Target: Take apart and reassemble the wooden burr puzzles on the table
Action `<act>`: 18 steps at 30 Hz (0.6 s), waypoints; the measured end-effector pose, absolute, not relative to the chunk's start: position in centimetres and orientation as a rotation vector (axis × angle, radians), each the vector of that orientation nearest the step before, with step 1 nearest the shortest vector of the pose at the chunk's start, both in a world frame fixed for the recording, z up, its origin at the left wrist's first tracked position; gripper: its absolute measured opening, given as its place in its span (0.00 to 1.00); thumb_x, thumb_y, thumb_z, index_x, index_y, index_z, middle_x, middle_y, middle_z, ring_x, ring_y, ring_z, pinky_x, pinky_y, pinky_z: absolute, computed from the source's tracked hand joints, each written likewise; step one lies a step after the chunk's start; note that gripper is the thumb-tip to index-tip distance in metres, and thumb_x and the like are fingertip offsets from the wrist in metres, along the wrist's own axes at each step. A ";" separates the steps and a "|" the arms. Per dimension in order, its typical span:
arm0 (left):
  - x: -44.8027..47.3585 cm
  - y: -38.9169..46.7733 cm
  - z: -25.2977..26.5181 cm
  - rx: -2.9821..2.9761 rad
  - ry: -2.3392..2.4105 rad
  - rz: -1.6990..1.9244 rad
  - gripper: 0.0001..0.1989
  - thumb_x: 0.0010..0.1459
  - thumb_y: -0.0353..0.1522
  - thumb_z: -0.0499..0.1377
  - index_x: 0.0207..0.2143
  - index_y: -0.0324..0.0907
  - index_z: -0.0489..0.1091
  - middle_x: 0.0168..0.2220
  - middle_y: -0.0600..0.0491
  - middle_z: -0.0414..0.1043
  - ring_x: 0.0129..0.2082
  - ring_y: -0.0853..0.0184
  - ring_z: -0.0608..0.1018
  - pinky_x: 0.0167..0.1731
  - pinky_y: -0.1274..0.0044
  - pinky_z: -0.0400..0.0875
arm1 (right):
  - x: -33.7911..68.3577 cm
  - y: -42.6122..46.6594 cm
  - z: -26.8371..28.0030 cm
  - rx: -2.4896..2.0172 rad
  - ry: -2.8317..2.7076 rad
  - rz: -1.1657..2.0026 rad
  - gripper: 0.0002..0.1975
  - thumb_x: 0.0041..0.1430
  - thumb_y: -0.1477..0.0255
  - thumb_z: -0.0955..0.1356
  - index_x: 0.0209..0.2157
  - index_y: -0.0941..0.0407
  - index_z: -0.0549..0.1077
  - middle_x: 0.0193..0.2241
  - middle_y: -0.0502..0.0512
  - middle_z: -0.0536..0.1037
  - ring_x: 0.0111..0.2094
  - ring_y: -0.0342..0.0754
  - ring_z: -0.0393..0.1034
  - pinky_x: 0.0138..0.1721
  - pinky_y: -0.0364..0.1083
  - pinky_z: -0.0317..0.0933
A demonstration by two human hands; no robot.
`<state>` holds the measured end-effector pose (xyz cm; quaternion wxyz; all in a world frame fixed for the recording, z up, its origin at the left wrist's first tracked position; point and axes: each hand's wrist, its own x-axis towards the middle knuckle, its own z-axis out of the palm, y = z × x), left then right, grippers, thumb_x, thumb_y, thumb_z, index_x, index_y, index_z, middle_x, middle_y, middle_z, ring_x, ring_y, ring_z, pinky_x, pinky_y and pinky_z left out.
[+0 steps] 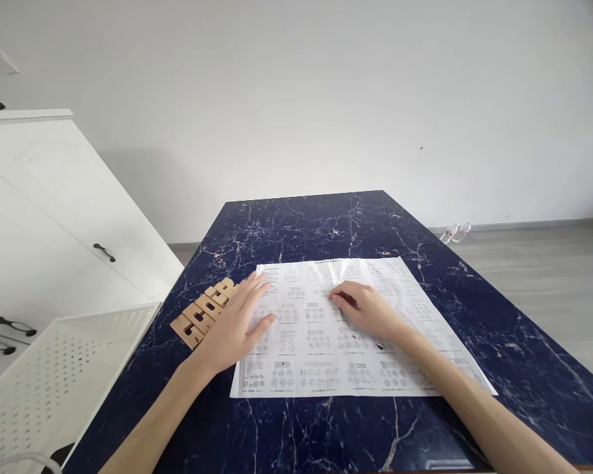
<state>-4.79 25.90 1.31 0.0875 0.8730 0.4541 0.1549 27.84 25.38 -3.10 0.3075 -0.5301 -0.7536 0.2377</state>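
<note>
A large printed paper sheet (320,355) with rows of small diagrams lies spread on a dark blue marbled table. My left hand (239,322) rests with fingers stretched out over the sheet's left edge, its thumb lying apart on the paper. Flat wooden pieces with cut-out slots (200,315) sit in a slanted row just left of that hand, which partly covers them. On the middle of the sheet, my right hand (362,306) is curled with its fingers pressed together. Whatever its fingertips may hold is hidden.
The marbled tabletop (301,224) reaches toward a pale wall. White cabinets (69,217) with dark handles stand at the left, beside a white perforated surface (44,375). Clear plastic bottles (455,232) are on the grey floor at the right.
</note>
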 end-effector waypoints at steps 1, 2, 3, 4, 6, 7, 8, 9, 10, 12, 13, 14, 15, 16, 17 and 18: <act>-3.6 26.4 1.3 2.590 1.293 0.448 0.31 0.74 0.46 0.51 0.74 0.52 0.50 0.77 0.49 0.48 0.77 0.52 0.50 0.72 0.56 0.54 | 27.8 25.4 -3.1 -1.402 -1.991 0.623 0.13 0.74 0.66 0.62 0.44 0.52 0.78 0.43 0.57 0.83 0.41 0.54 0.78 0.42 0.54 0.72; -2.6 27.0 1.2 2.575 1.233 0.423 0.30 0.75 0.46 0.51 0.74 0.52 0.51 0.77 0.49 0.49 0.77 0.53 0.51 0.73 0.57 0.54 | 27.8 25.4 -3.2 -1.401 -1.991 0.618 0.13 0.74 0.66 0.62 0.43 0.52 0.78 0.42 0.57 0.83 0.41 0.54 0.78 0.42 0.54 0.72; -1.7 27.6 1.0 2.557 1.185 0.397 0.30 0.75 0.46 0.50 0.74 0.52 0.51 0.77 0.49 0.50 0.77 0.54 0.52 0.72 0.59 0.55 | 27.8 25.4 -3.2 -1.400 -1.990 0.613 0.13 0.74 0.65 0.62 0.43 0.52 0.78 0.42 0.56 0.83 0.41 0.54 0.78 0.43 0.54 0.71; -1.0 28.3 0.7 2.540 1.153 0.370 0.30 0.75 0.47 0.50 0.74 0.52 0.52 0.76 0.49 0.50 0.77 0.55 0.52 0.72 0.59 0.56 | 27.8 25.5 -3.2 -1.400 -1.989 0.608 0.13 0.74 0.65 0.62 0.43 0.52 0.78 0.41 0.56 0.83 0.40 0.54 0.78 0.43 0.54 0.71; 0.0 29.6 -0.1 2.518 1.127 0.348 0.31 0.74 0.48 0.50 0.74 0.50 0.53 0.76 0.48 0.52 0.76 0.55 0.53 0.72 0.59 0.55 | 27.8 25.5 -3.2 -1.402 -1.990 0.606 0.14 0.75 0.64 0.61 0.42 0.51 0.78 0.40 0.56 0.83 0.40 0.53 0.78 0.43 0.53 0.70; 0.3 30.0 -0.6 2.522 1.122 0.347 0.31 0.74 0.49 0.50 0.73 0.48 0.56 0.75 0.47 0.53 0.76 0.55 0.54 0.73 0.59 0.54 | 27.8 25.5 -3.2 -1.404 -1.991 0.606 0.15 0.75 0.64 0.61 0.41 0.51 0.78 0.39 0.56 0.83 0.39 0.54 0.77 0.43 0.53 0.70; 0.4 30.3 -1.0 2.529 1.121 0.350 0.30 0.74 0.49 0.49 0.72 0.47 0.58 0.75 0.47 0.54 0.76 0.55 0.54 0.73 0.59 0.53 | 27.8 25.6 -3.1 -1.407 -1.993 0.608 0.15 0.75 0.64 0.61 0.41 0.51 0.78 0.39 0.56 0.83 0.39 0.54 0.77 0.43 0.53 0.70; 0.4 30.5 -1.3 2.534 1.123 0.356 0.29 0.74 0.49 0.49 0.71 0.46 0.60 0.75 0.48 0.55 0.76 0.55 0.54 0.73 0.59 0.52 | 27.8 25.6 -3.1 -1.411 -1.992 0.608 0.15 0.75 0.64 0.61 0.41 0.51 0.78 0.39 0.56 0.83 0.40 0.54 0.77 0.43 0.53 0.70; 0.4 30.6 -1.5 2.539 1.126 0.364 0.29 0.74 0.48 0.49 0.70 0.46 0.61 0.75 0.48 0.55 0.76 0.55 0.55 0.73 0.59 0.52 | 27.8 25.6 -3.1 -1.415 -1.993 0.608 0.15 0.75 0.64 0.61 0.41 0.51 0.78 0.40 0.56 0.83 0.40 0.54 0.77 0.43 0.53 0.70; 0.3 30.5 -1.6 2.539 1.128 0.376 0.27 0.75 0.47 0.49 0.70 0.47 0.62 0.75 0.49 0.56 0.76 0.56 0.56 0.73 0.59 0.53 | 27.7 25.6 -3.1 -1.429 -1.992 0.604 0.14 0.75 0.64 0.61 0.42 0.51 0.78 0.40 0.56 0.83 0.40 0.54 0.77 0.42 0.52 0.70; 0.2 30.4 -1.6 2.539 1.127 0.377 0.27 0.75 0.47 0.49 0.69 0.47 0.62 0.75 0.50 0.56 0.76 0.56 0.56 0.73 0.60 0.53 | 27.6 25.6 -3.1 -1.440 -1.993 0.598 0.14 0.75 0.64 0.61 0.42 0.51 0.78 0.40 0.56 0.82 0.40 0.54 0.77 0.42 0.52 0.70; 0.2 30.3 -1.5 2.539 1.127 0.377 0.26 0.75 0.46 0.49 0.69 0.47 0.62 0.74 0.50 0.56 0.75 0.57 0.56 0.73 0.60 0.53 | 27.6 25.6 -3.2 -1.453 -1.994 0.590 0.13 0.75 0.64 0.62 0.42 0.51 0.77 0.40 0.56 0.82 0.40 0.54 0.77 0.42 0.52 0.70; 0.2 30.2 -1.4 2.540 1.128 0.373 0.26 0.75 0.46 0.49 0.69 0.46 0.62 0.74 0.50 0.57 0.75 0.57 0.57 0.73 0.60 0.53 | 27.5 25.6 -3.3 -1.466 -1.997 0.582 0.13 0.74 0.64 0.62 0.42 0.51 0.77 0.40 0.56 0.82 0.39 0.54 0.77 0.41 0.52 0.70; 0.2 30.1 -1.3 2.541 1.130 0.369 0.26 0.75 0.45 0.49 0.69 0.46 0.63 0.74 0.49 0.57 0.75 0.57 0.57 0.73 0.60 0.53 | 27.5 25.5 -3.3 -1.477 -2.000 0.574 0.13 0.74 0.64 0.62 0.42 0.51 0.77 0.40 0.56 0.82 0.39 0.54 0.77 0.40 0.52 0.69; 0.3 30.0 -1.2 2.542 1.131 0.366 0.26 0.75 0.45 0.49 0.69 0.45 0.63 0.74 0.49 0.58 0.75 0.57 0.57 0.74 0.60 0.53 | 27.4 25.5 -3.4 -1.486 -2.002 0.565 0.13 0.74 0.64 0.62 0.42 0.51 0.77 0.39 0.56 0.82 0.38 0.54 0.77 0.40 0.52 0.69; 0.3 30.0 -1.1 2.544 1.132 0.365 0.26 0.75 0.44 0.49 0.69 0.45 0.63 0.74 0.49 0.58 0.75 0.57 0.57 0.74 0.60 0.53 | 27.4 25.5 -3.4 -1.493 -2.003 0.557 0.13 0.74 0.64 0.62 0.42 0.51 0.77 0.39 0.56 0.82 0.38 0.54 0.76 0.39 0.52 0.69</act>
